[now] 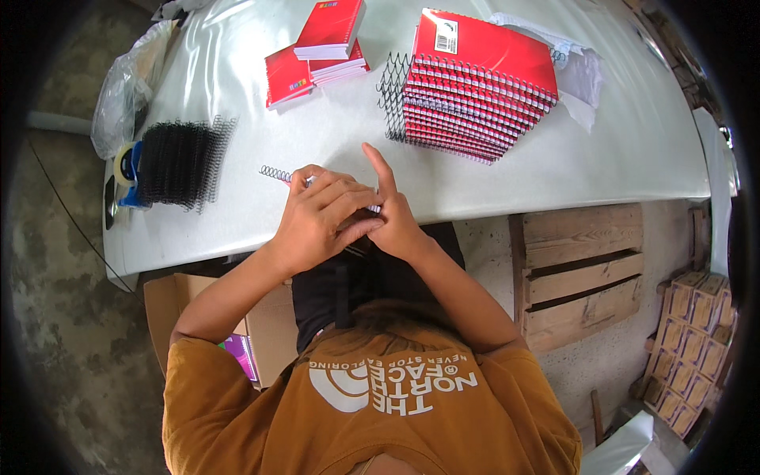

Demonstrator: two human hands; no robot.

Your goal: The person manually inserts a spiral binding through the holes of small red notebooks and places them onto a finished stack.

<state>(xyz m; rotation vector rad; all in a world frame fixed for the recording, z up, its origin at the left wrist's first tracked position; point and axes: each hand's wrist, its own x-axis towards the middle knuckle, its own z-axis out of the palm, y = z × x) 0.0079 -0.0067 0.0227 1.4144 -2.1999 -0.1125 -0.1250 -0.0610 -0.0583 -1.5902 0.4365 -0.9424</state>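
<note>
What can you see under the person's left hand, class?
A dark spiral coil and a thin red edge stick out from under the left hand; a pale sliver shows beside the right hand. The rest is covered.

Near the desk's front edge (pixel 210 235), your left hand (pixel 313 214) and right hand (pixel 398 224) hide most of a coil-bound notebook (pixel 275 172) from view.

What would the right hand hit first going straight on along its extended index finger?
Probably the smaller stack of red rectangular paper notebooks, across the glossy white tabletop; depth is unclear, so the right hand might pass above it.
</note>
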